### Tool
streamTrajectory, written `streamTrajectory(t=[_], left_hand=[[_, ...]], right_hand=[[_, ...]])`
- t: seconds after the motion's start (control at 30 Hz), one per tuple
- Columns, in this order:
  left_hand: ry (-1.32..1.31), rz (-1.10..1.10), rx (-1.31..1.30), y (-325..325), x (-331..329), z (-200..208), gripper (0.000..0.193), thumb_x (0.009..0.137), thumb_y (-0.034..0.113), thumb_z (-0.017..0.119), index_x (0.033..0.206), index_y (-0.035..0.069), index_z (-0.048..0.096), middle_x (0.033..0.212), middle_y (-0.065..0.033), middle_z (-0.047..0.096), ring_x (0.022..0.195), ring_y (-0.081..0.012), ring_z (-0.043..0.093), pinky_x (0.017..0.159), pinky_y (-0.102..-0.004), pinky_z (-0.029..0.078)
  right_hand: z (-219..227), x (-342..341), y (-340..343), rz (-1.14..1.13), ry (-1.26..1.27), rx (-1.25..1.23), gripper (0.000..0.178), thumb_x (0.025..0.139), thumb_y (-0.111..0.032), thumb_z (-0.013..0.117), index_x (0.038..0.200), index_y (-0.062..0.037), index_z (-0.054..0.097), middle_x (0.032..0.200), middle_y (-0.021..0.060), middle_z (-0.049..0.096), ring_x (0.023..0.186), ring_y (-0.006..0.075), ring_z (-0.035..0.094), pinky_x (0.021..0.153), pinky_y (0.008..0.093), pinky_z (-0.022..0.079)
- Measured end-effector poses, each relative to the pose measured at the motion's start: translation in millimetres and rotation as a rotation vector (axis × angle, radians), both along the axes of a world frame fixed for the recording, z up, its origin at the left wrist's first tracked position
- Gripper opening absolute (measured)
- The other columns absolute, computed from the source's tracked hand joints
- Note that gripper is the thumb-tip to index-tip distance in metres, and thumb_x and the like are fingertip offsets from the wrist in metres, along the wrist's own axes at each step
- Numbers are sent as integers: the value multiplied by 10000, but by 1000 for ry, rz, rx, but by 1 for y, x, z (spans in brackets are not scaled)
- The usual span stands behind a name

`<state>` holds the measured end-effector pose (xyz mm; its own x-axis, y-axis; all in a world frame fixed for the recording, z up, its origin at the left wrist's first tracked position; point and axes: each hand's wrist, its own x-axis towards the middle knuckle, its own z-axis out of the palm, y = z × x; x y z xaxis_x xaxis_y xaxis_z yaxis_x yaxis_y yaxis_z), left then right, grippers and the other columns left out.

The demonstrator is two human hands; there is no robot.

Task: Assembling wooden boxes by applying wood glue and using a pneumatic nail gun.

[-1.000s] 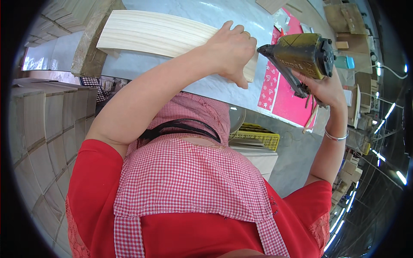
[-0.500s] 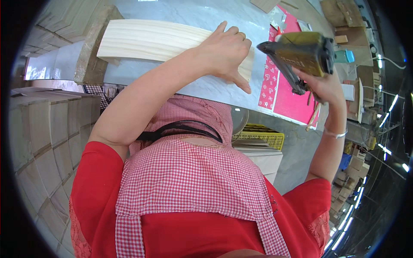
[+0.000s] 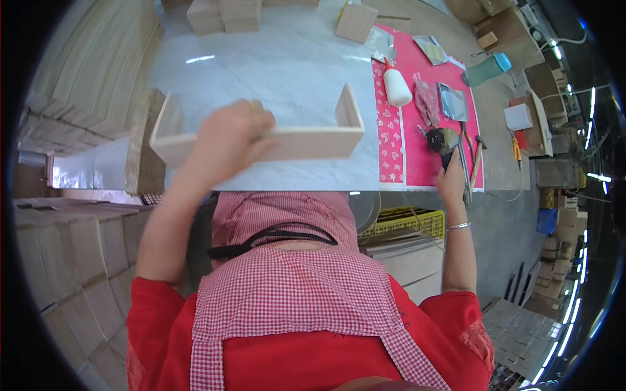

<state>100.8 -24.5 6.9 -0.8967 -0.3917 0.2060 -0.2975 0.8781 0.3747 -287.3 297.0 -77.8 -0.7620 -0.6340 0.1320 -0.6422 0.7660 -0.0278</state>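
Observation:
A pale U-shaped wooden frame (image 3: pixel 313 143), a long board with a short board at each end, rests near the front edge of the table, its end boards pointing away from me. My left hand (image 3: pixel 236 135) is over the middle of the long board, fingers curled at its upper edge and slightly blurred. Over at the right, my right hand (image 3: pixel 450 179) is wrapped round the handle of a nail gun (image 3: pixel 443 139), which is low on the pink cloth (image 3: pixel 420 156). Part of the gun's body is hidden by the hand.
On the cloth are a white glue bottle (image 3: pixel 397 87), a crumpled rag (image 3: pixel 427 104) and a hammer (image 3: pixel 479 153). A teal bottle (image 3: pixel 489 68) stands beyond. Wooden blocks (image 3: pixel 225 14) sit at the back; stacked boards (image 3: pixel 91 78) rise at left. A yellow crate (image 3: pixel 424 221) is below.
The frame has been turned from lying with its long board up to having its end boards away from me. My right hand has brought the nail gun down onto the cloth. My left hand moved left.

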Motion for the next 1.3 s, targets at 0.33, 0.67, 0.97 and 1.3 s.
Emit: streamTrajectory(t=[0.33,0.67,0.97,1.3], left_hand=[[123,-34,-58,48,-1,-108,321,811,242,704,1074,64,664,1086,-114,617,1064,-307,566,909,-458,443],[-108,219,-70,43,-3,-116,726,834,523,668,1427,152,475,1484,-166,399,1423,-358,294,1140,-607,199],[-27,168,-47,47,-11,-128,702,853,562,629,1417,169,487,1484,-158,406,1423,-346,301,1145,-609,199],[80,252,-158,54,-32,-137,719,857,603,575,1415,159,481,1481,-159,430,1428,-363,303,1127,-636,211]], right_hand=[[7,11,-64,169,177,-326,562,836,-208,733,1295,34,519,1119,224,605,1065,400,569,903,466,466],[-48,6,-206,20,-55,-613,630,741,-293,833,1189,54,559,1063,245,634,974,370,617,857,451,495],[57,66,-159,230,-650,-1361,461,872,-193,738,1210,33,521,1091,127,616,861,208,645,647,269,545],[58,229,-174,686,-836,-985,590,773,-171,797,1233,18,480,1162,131,550,994,212,599,826,317,527]])
